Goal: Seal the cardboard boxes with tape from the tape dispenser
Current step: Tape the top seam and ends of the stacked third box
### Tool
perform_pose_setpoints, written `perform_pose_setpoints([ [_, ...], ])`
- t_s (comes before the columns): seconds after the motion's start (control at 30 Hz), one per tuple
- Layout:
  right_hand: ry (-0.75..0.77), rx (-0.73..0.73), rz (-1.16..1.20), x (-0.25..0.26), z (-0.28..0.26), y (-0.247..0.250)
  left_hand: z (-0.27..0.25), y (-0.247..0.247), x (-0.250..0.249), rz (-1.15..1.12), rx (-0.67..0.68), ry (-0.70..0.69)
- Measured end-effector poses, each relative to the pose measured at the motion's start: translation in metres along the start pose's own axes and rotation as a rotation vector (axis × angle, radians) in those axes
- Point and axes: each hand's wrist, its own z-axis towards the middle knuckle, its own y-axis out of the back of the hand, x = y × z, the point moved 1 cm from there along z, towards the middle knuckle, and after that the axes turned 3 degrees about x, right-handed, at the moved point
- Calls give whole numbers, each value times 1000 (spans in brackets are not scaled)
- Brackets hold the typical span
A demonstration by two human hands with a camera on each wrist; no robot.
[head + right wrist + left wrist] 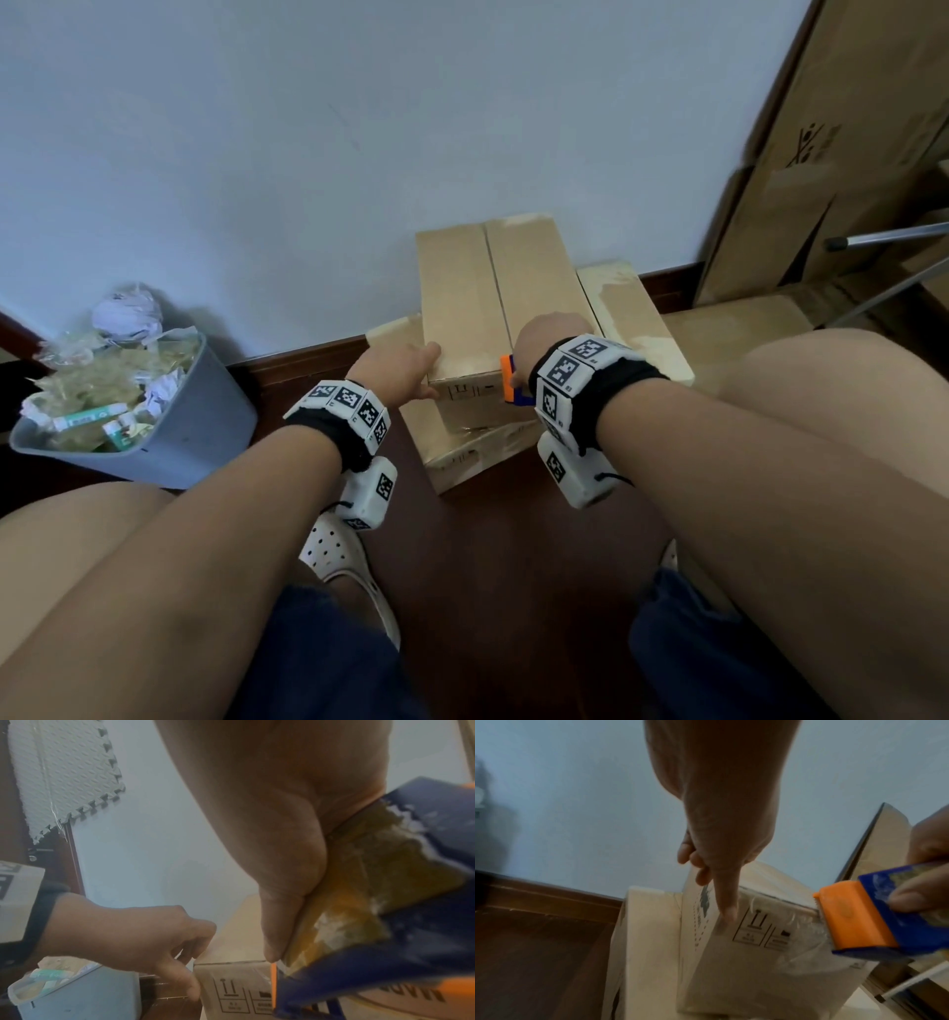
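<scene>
A long cardboard box (462,298) lies on top of other boxes (631,318) against the wall, its centre seam running away from me. My left hand (429,370) grips its near left corner, thumb (727,902) pressed on the printed front face (757,933) and fingers curled over the edge. My right hand (549,334) holds the blue and orange tape dispenser (508,383). Its orange cutter end (847,914) sits against the box's near top edge at the seam. Clear tape (805,931) clings to the front face below it. The right wrist view shows my thumb (282,912) along the dispenser (401,882).
A grey waste bin (205,426) heaped with crumpled paper stands on the dark wood floor (513,565) to the left. Flat cardboard sheets (821,154) lean on the wall at right, with a metal pole (893,236) beside them. My knees flank the boxes.
</scene>
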Motion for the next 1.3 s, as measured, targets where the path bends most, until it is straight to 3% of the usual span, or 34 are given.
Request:
perform_pose_setpoints([
  [0.13, 16, 40, -41, 5, -1, 0, 7, 8, 1, 73, 70, -32],
  [0.3, 17, -10, 33, -1, -6, -1, 10, 12, -1, 51, 118, -47],
  [0.47, -30, 4, 51, -3, -5, 0, 2, -5, 10, -498, 156, 139],
  [0.57, 126, -60, 193, -14, -11, 2, -4, -12, 6, -547, 147, 179],
  [0.67, 63, -35, 131, -13, -8, 4, -3, -9, 1, -584, 141, 199],
  [0.8, 187, -135, 295, -19, -17, 6, -1, -14, -6, -750, 96, 295],
  [0.9, 102, -51, 204, -7, -7, 4, -4, -19, -6, -959, 64, 360],
  [1.0, 56, -14, 200, 0, -6, 1, -5, -16, -1, -904, 106, 326],
  [1.17, 4, -4, 154, 2, -5, 0, -2, -14, -2, -741, 34, 357],
  [1.3, 48, -25, 229, -3, -10, 4, -2, -12, -11, -728, 4, 395],
])
